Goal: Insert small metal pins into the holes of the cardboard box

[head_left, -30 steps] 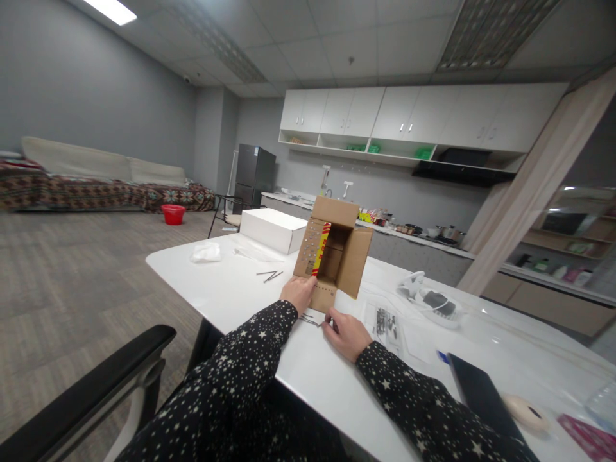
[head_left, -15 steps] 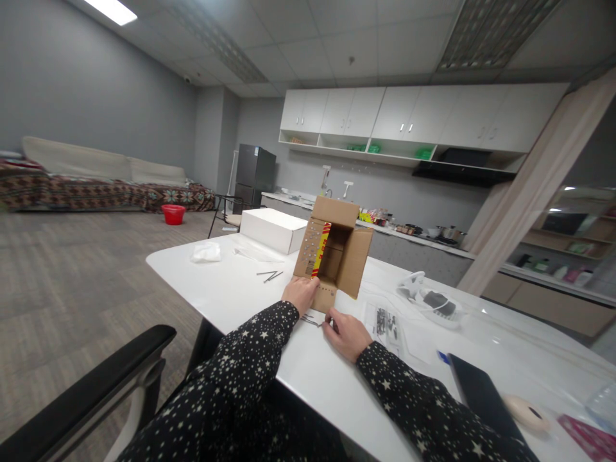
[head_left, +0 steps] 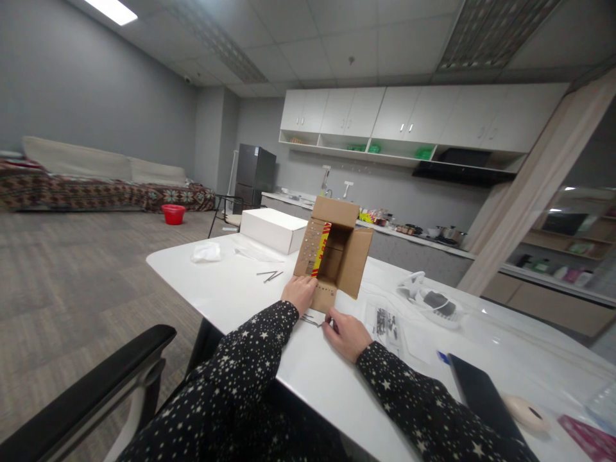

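Cardboard box (head_left: 332,256) lies on its side on the white table (head_left: 240,295), just ahead of both hands, its open mouth and spread flaps facing the person. The left hand (head_left: 299,293) rests against the box's lower left corner, fingers curled onto the edge of the flap there, steadying it. The right hand (head_left: 345,333) sits on the table just below the box's bottom flap, fingertips pinched together on a thin metal pin (head_left: 312,319) that lies between the two hands; whether the pin is truly lifted or only touched is hard to tell.

To do this well, I would judge that the left hand should hold the box firmly so it does not slide away on the smooth top, while the right takes the thin piece by its end with a light pinch.

Further left of the left hand lie more thin metal pins (head_left: 269,275), and beyond them a crumpled plastic bag (head_left: 206,251) and a white box (head_left: 273,230). Right of the right hand sits a clear bag of small dark parts (head_left: 385,321), then a white device (head_left: 428,296), and nearer the person a dark tablet (head_left: 479,394).
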{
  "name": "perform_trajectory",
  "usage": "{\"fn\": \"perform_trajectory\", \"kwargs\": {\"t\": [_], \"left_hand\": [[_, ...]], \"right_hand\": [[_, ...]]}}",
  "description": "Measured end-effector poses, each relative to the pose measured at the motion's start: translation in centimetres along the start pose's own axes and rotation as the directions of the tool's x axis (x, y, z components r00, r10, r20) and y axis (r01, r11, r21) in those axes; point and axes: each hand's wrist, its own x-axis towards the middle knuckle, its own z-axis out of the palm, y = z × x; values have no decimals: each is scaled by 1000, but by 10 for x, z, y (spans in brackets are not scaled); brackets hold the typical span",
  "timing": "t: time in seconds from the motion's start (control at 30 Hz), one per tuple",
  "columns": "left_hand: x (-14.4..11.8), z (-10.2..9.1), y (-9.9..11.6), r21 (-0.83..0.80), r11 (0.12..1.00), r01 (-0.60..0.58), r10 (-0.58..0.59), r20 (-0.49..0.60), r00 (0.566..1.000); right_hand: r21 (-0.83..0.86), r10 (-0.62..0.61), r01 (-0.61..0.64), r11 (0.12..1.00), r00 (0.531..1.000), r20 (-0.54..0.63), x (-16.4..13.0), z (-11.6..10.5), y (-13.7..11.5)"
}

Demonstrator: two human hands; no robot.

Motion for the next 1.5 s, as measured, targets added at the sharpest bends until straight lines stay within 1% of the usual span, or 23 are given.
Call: {"fn": "perform_trajectory", "kwargs": {"t": [0.23, 0.57, 0.8, 0.97, 1.13, 1.27, 1.37, 1.5], "left_hand": [[1, 3, -1, 50, 999, -15, 14, 14, 1000], [0, 1, 1, 99, 995, -9, 8, 10, 1000], [1, 1, 3, 133, 990, -35, 34, 6, 999], [2, 3, 3, 147, 986, -74, 73, 16, 997], [2, 2, 2, 88, 994, -61, 62, -13, 998], [2, 1, 1, -38, 999, -9, 7, -62, 998], [3, 3, 0, -122, 992, 33, -42, -78, 996], [3, 5, -3, -138, 990, 39, -52, -94, 994]], "right_hand": [[10, -1, 1, 1000, 1000, -3, 0, -1, -1], [0, 5, -5, 1000, 1000, 0, 0, -2, -2], [-4, 2, -2, 1000, 1000, -3, -1, -1, -2], [-7, 0, 0, 1000, 1000, 4, -1, -1, -1], [-19, 1, -1, 1000, 1000, 3, -1, -1, -2], [-18, 4, -4, 1000, 1000, 4, -1, -2, -3], [-15, 7, -7, 1000, 1000, 10, -1, -3, -3], [-10, 9, -9, 1000, 1000, 12, -1, -3, -3]]}}
